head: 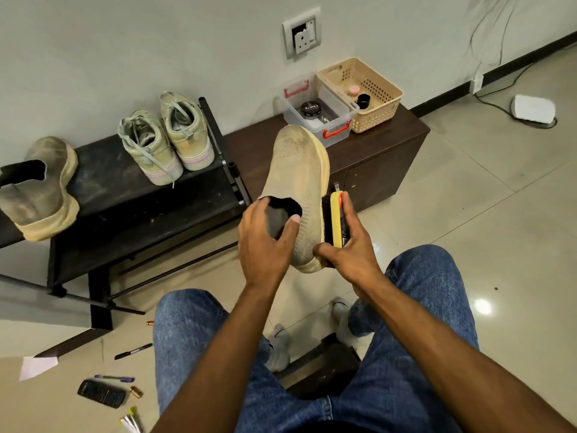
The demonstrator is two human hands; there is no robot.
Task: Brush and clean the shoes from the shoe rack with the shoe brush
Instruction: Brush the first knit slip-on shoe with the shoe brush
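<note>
A dusty beige knit slip-on shoe (296, 170) is held up in mid-air, toe pointing away. My left hand (265, 242) grips its heel, thumb at the opening's edge. My right hand (349, 242) holds a yellow-backed shoe brush (335, 220) with dark bristles pressed against the shoe's right sole edge. On the black shoe rack (103, 179) at the left stand the matching beige shoe (43, 195) and a pair of pale green sneakers (165, 142).
A dark low cabinet (390, 151) carries a clear box (318, 110) with a polish tin and a beige basket (362, 92). Pens, a remote and small bits lie on the floor at lower left. A cable and white adapter (534, 109) lie at the right.
</note>
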